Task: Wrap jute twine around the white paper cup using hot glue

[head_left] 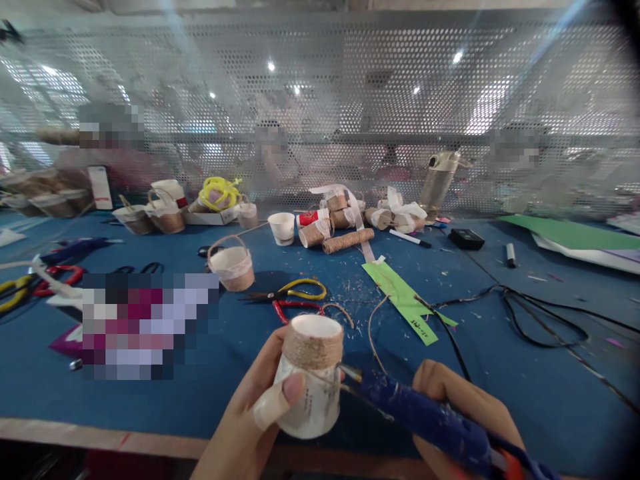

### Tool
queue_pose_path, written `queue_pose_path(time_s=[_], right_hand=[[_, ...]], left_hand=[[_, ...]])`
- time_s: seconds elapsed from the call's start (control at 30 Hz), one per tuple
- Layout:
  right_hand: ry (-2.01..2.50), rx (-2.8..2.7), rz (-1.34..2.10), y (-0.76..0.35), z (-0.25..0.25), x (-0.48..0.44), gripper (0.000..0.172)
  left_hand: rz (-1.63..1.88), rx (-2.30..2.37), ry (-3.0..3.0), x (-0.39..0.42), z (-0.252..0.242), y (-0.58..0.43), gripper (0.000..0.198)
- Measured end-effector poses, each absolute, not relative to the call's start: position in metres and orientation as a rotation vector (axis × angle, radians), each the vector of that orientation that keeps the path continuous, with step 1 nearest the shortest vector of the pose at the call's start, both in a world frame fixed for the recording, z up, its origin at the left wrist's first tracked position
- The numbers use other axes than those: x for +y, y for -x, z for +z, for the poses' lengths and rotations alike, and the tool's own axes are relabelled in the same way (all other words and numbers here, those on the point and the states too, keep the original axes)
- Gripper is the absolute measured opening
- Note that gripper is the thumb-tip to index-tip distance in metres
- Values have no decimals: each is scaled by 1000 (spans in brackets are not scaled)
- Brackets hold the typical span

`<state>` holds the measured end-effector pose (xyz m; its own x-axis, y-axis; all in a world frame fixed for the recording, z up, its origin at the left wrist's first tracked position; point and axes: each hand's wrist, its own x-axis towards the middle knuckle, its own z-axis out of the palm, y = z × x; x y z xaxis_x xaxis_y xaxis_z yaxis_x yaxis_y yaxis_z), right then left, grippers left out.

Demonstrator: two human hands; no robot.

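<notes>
My left hand [265,393] is wrapped round a white paper cup [315,407], held with its narrower end up. Twine [313,350] is wound round the upper part of the cup, and a loose strand runs across its side under my thumb. A bandage-like strip covers part of that thumb. My right hand [460,413] grips a blue hot glue gun [425,413]. Its metal nozzle is at the cup's right side, just below the wound twine; whether it touches I cannot tell.
Scissors [295,293] with yellow and red handles lie beyond the cup, beside a small twine-wrapped basket [233,268]. A green paper strip [400,297] and a black cable [540,320] lie to the right. Cups and twine rolls [349,241] stand along the perforated metal partition [310,87].
</notes>
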<state>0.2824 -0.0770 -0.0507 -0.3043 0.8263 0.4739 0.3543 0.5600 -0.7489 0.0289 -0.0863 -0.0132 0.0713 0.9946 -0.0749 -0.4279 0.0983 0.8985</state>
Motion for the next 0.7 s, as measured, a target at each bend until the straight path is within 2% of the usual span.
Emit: queue_pose_path(time_s=[0.23,0.47,0.7], right_hand=[[933,-1716,663,-272,-59,-79,30],[978,-1900,640,-281,-50,-80,34],[1000,-1898,625,-282,-48,-79,31]], left_hand=[[1372,1013,-845,-86,-17,-35,50],[1334,1024,-752,-91,-4,-36,64],[1335,982,-784,-88,-11,-35,59]])
